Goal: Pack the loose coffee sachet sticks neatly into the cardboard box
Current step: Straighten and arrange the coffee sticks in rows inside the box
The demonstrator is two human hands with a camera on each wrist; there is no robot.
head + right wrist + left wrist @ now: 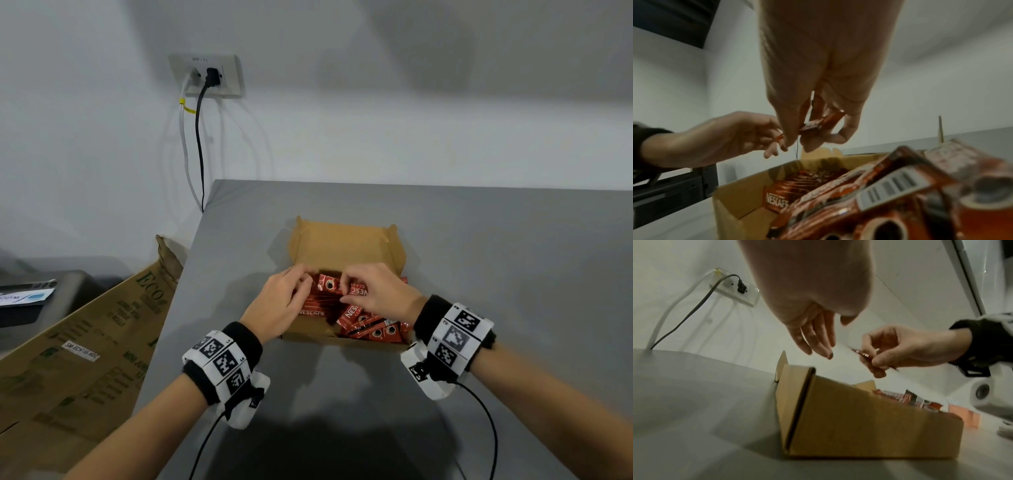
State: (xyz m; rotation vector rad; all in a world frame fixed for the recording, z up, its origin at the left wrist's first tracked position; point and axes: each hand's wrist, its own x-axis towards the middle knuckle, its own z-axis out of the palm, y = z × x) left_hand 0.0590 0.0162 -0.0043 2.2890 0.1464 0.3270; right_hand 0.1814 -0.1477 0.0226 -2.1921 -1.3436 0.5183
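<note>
An open cardboard box [342,240] sits on the grey table [496,260], its lid flap folded back. Several red Nescafe sachet sticks [370,325] lie inside: a tidy row on the left and a loose heap on the right [890,194]. My right hand [346,287] hovers over the box and pinches one red sachet stick [824,121] between thumb and fingers. My left hand [301,281] is beside it with relaxed, nearly straight fingers [818,340], their tips near the stick's left end, holding nothing. The box's outer wall [869,418] fills the left wrist view.
A large printed brown carton [85,342] leans against the table's left edge. A wall socket [209,75] with a black and a white cable is behind. A dark device [34,298] stands at far left. Bare grey table surrounds the box.
</note>
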